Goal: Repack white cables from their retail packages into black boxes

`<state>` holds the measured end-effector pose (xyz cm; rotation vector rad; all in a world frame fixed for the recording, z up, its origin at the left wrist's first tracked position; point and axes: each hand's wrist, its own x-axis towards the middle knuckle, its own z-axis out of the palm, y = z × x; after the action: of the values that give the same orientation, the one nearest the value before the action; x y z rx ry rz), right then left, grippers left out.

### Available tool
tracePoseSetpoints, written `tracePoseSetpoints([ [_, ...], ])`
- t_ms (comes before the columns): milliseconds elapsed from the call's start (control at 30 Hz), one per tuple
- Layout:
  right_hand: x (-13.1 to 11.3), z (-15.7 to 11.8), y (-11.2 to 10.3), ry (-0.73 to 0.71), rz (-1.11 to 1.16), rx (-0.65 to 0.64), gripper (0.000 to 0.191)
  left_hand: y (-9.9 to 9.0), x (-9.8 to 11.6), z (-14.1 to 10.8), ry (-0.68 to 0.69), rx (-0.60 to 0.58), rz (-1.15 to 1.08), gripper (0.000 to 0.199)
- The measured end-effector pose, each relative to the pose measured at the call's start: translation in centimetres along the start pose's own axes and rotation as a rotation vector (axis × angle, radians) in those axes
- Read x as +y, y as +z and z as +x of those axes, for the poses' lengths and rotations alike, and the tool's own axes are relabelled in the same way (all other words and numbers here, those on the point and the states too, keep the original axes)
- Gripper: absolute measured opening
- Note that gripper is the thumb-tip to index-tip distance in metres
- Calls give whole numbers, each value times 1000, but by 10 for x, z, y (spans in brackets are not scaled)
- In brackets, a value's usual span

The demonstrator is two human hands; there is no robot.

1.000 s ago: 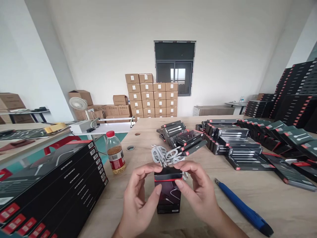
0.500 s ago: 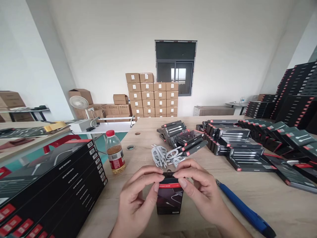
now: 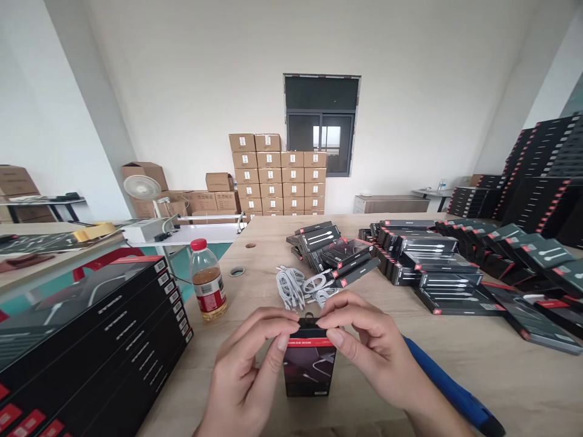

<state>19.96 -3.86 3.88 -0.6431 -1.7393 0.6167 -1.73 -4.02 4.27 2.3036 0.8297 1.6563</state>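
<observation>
Upright on the wooden table stands a small black cable box with a red band and a picture of a cable on its front. My left hand pinches the box's top left corner between thumb and fingers. At the top right corner, my right hand grips in the same way. A hang tab with a hole sticks up between my fingertips. Just behind the box lie coiled light-grey cables. Beside my right forearm is a blue tool, partly covered by the arm.
Large black boxes are stacked at the left, next to a red-capped bottle. A roll of tape lies behind it. Heaped cable boxes and rows of more boxes spread over the right side. Cartons stand by the wall.
Both hands stay on the box's top corners with hardly any movement. The view has shifted slightly, and my right forearm now covers the near tip of the blue tool.
</observation>
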Motion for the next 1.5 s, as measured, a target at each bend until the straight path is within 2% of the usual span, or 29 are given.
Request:
tracePoseSetpoints([
  [367, 2, -3, -4, 21, 25, -43, 17, -2, -4, -6, 1, -65, 43, 26],
  [500, 4, -4, -7, -1, -29, -89, 19, -3, -10, -8, 55, -75, 32, 30],
  [567, 7, -3, -6, -19, -68, -78, 20, -2, -14, -8, 38, -75, 30, 32],
  [667, 19, 1, 0, -40, -117, 56, 20, 10, -21, -11, -44, -76, 101, 45],
  [767, 37, 2, 8, 24, -68, 329, 19, 32, -25, -18, -177, -110, 307, 88],
  [833, 49, 1, 13, 178, 50, 479, 30, 49, -24, -24, -231, -158, 451, 113],
  [900, 60, -1, 16, 351, 177, 536, 44, 59, -20, -27, -237, -227, 571, 107],
  [967, 70, -3, 20, 454, 281, 522, 59, 56, -13, -26, -217, -262, 661, 95],
  [1000, 74, -3, 21, 485, 320, 501, 66, 48, -6, -24, -200, -258, 701, 90],
  [1067, 82, -5, 25, 527, 351, 442, 78, 20, 11, -14, -159, -212, 788, 83],
  [1167, 93, -9, 31, 559, 267, 351, 82, -50, 44, 18, -142, -112, 966, 72],
  [1267, 104, -13, 38, 566, 128, 279, 78, -126, 71, 67, -297, -80, 1165, 69],
  [1333, 109, -17, 42, 539, 49, 220, 74, -167, 79, 92, -473, -149, 1215, 73],
  [1367, 111, -18, 45, 514, 17, 190, 71, -182, 79, 99, -567, -227, 1196, 74],
  [1433, 114, -22, 49, 459, -33, 131, 65, -204, 73, 103, -723, -380, 1125, 70],
  [1500, 116, -25, 53, 421, -71, 74, 61, -214, 63, 98, -780, -452, 1078, 67],
])
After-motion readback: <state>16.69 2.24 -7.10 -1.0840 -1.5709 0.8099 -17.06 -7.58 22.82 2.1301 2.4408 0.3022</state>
